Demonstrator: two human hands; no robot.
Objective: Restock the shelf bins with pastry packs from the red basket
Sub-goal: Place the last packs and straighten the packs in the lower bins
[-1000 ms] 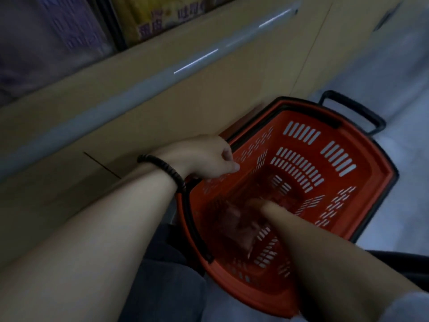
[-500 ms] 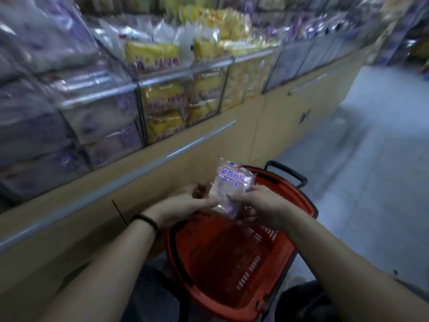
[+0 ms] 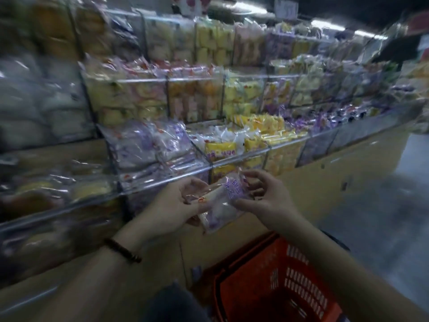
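Both hands hold one pastry pack, a clear wrapper with purple print, in front of the shelf. My left hand grips its left end from below. My right hand pinches its right side, fingers curled over the top. The red basket sits low at the bottom right, under my right forearm; its inside is dark. Just beyond the pack is a clear bin of purple-printed packs, with a bin of yellow packs to its right.
Tiers of clear shelf bins filled with wrapped pastries run from left to far right. A tan cabinet front stands below them. Grey floor opens to the right. My knee shows at the bottom.
My right hand lifted a pack out of the basket and my left hand joined it. Both hands have since raised the pack toward the bins as my view tilted up.
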